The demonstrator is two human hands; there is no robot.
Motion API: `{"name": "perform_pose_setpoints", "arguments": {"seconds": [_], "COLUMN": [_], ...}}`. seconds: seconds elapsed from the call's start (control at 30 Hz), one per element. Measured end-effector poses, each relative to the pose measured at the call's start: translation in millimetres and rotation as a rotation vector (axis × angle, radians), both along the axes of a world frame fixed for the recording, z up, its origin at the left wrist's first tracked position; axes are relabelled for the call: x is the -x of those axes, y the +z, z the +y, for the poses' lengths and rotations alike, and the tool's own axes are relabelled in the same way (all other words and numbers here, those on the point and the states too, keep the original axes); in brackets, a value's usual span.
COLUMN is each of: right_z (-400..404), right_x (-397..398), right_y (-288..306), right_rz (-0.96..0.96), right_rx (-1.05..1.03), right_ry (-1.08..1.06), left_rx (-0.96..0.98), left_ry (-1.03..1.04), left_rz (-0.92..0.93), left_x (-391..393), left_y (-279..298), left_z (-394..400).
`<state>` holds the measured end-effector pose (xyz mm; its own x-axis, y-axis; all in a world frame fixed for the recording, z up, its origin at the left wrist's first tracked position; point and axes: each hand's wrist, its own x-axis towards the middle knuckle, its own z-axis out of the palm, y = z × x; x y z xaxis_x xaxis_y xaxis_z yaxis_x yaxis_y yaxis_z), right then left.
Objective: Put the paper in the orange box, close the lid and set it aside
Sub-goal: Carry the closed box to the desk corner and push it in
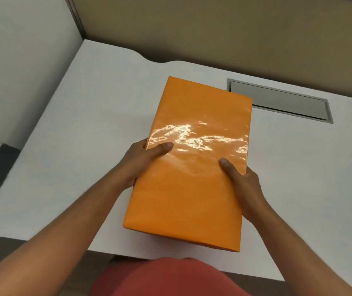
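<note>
Orange box (192, 167), lid closed, over white desk (74, 135); left hand (141, 161) and right hand (243, 186) clamp its sides, thumbs pressed flat on top.

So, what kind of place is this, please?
Probably an office cubicle: a white desk with a metal cable hatch set in it, and tan partition panels behind. Both hands hold the orange box.

Office cubicle: a white desk (85, 124) with a metal cable hatch (279, 101), enclosed by tan partitions (213, 28).
</note>
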<state>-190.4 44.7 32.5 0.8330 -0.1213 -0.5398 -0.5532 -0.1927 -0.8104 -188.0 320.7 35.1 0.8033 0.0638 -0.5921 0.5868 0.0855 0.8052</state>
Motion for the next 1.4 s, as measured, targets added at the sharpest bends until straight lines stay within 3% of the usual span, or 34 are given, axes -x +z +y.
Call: {"name": "perform_pose_setpoints", "arguments": {"seconds": [0.47,0.97,1.03,1.1,1.17,1.27,1.4], "right_z": [261.0,330.4,329.9,328.8,325.1,322.5,337.4], "right_x": [-43.8,-80.7,-83.3,-80.8,-68.4,-35.9,-14.2], "right_y": [-20.6,-29.8,-30.2,-25.5,-16.9,-7.6,-18.8], "right_rz": [0.030,-0.025,0.010,-0.006,-0.203,-0.608,-0.647], "right_rx": [-0.066,0.007,0.013,0.083,0.254,0.525,0.845], "right_ry": [0.057,0.101,0.097,0.078,0.117,0.394,0.818], "left_rx": [-0.125,-0.194,-0.383,-0.791,-1.097,-1.250,-1.293], "left_ry": [0.067,0.052,0.034,0.004,-0.042,-0.328,-0.533], "left_rz": [0.047,0.041,-0.011,-0.088,-0.237,-0.461,-0.430], "left_x": [-24.9,-52.3,-51.7,-45.8,-31.2,-8.1,0.2], "left_y": [16.5,4.6,2.2,-2.1,-2.6,-13.9,-30.5], "left_z": [256.8,317.3,316.0,313.2,302.6,279.4,261.3]}}
